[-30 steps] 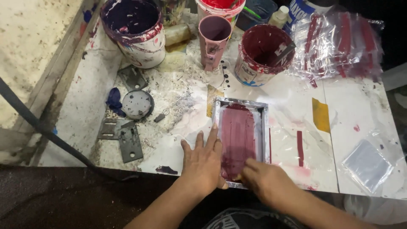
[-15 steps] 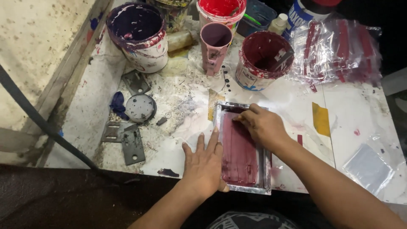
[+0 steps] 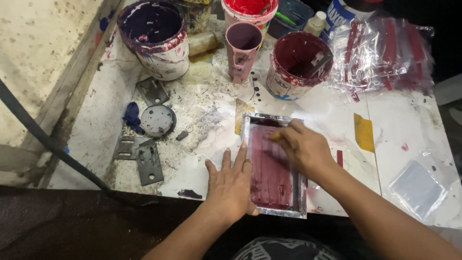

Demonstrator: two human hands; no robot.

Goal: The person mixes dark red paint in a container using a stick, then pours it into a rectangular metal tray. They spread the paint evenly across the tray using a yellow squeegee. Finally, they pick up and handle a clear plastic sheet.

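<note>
My left hand (image 3: 231,185) lies flat and open, bracing the small printing frame (image 3: 275,166) on the tabletop (image 3: 399,120). My right hand (image 3: 301,147) presses on the frame's far end, fingers curled; I cannot tell what it grips.

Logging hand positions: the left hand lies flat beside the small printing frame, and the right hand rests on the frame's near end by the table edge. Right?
Not quite. In the head view the right hand is at the far end of the small printing frame, towards the paint buckets. The left hand does lie flat beside it.
</note>
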